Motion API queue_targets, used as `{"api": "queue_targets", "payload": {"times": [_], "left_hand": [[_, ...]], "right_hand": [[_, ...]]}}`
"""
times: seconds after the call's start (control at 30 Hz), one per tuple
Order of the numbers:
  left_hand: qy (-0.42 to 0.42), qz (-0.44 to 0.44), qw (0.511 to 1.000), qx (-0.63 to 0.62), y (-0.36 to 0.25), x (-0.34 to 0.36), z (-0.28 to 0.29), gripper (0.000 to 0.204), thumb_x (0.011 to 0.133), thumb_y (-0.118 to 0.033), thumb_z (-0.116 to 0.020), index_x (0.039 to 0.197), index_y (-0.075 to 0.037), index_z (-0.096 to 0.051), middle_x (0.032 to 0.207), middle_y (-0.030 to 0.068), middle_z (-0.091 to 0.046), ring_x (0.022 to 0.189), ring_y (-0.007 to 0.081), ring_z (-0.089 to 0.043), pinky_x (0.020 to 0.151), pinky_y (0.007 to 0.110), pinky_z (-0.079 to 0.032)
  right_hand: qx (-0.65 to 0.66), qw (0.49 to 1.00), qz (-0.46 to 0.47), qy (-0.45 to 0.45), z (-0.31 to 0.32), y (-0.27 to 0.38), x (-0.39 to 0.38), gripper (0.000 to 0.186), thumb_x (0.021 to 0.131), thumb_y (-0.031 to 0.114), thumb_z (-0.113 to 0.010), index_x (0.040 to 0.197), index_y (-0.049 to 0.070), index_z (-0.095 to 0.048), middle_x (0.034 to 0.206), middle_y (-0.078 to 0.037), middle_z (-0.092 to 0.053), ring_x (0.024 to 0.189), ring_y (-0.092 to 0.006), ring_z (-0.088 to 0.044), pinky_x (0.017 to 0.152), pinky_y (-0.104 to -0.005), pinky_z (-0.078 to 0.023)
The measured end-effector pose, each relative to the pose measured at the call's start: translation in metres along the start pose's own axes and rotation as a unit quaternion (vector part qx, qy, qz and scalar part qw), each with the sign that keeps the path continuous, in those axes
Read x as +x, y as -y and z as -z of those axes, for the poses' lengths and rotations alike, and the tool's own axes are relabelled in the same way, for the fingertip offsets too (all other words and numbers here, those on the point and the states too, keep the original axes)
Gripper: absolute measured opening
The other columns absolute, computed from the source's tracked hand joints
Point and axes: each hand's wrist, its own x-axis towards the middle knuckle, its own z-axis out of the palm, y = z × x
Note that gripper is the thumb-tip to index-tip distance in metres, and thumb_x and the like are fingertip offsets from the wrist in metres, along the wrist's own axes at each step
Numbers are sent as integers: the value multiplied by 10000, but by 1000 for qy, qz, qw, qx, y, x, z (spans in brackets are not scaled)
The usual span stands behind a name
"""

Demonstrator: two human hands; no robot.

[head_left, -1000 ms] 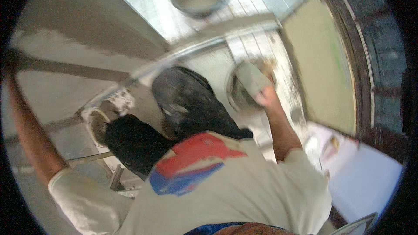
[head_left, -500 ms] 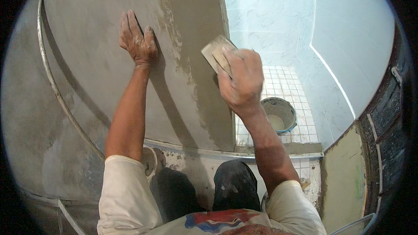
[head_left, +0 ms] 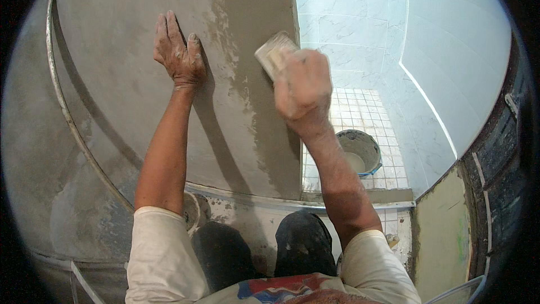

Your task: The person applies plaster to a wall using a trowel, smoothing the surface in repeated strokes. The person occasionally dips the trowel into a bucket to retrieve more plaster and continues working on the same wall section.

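Your right hand (head_left: 304,84) shifts up-left, fingers curled round a flat tool (head_left: 272,52), likely light, stiff, best gripped mid-back; left hand (head_left: 181,58) straight-fingered, thumb spread.

From where I stood, the white tiled floor (head_left: 343,107) carried a dark-rimmed bucket (head_left: 364,149), upright, with a bluish handle and something pale pooled inside. A low grey sill (head_left: 391,195) crossed the floor just in front of it, edged by a metal strip (head_left: 394,205). On the near side, the pale floor (head_left: 220,207) was spattered dark, and a round-rimmed container (head_left: 191,213), partly hidden, stood toward the left. A small yellowish thing (head_left: 392,240), too small to tell, lay toward the right.
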Motion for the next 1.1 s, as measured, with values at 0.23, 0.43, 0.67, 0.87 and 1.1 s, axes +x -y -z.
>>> {"api": "queue_targets", "payload": {"times": [0.23,0.43,0.67,0.87,1.1], "left_hand": [[6,-6,1000,3,0,2,2,762,1061,-404,-499,1742,-99,-346,1780,172,-311,1655,347,-239,1303,565,-91],[2,-11,1000,3,4,0,-4,770,1059,-417,-496,1745,-102,-343,1774,187,-313,1651,350,-241,1297,575,-94],[1,-5,1000,-23,3,1,-1,778,1076,-472,-459,1748,-99,-338,1765,196,-329,1654,353,-234,1293,584,-85],[1,-12,1000,-17,2,1,-2,789,1064,-463,-486,1746,-94,-340,1768,188,-327,1657,354,-232,1291,591,-82],[2,-15,1000,4,3,0,-4,783,1056,-434,-505,1744,-95,-345,1775,180,-314,1660,353,-224,1296,584,-81]], "right_hand": [[71,993,35,88,-3,4,-4,407,770,-29,-749,1174,-34,-702,1024,-203,-620,958,-383,-634,804,-499,-532],[4,1000,11,22,6,-13,-4,408,751,-6,-732,1159,-16,-704,1056,-221,-638,968,-407,-639,821,-531,-539],[-24,999,33,-31,12,-15,-5,313,790,55,-702,1096,-13,-704,953,-192,-635,860,-402,-625,740,-534,-504],[12,995,63,79,7,-10,-15,421,765,-14,-744,1183,-36,-706,1028,-217,-630,945,-400,-637,792,-514,-535],[-1,999,38,29,-5,-7,6,373,764,11,-735,1134,-24,-706,1009,-217,-624,938,-402,-639,797,-522,-528]]}}
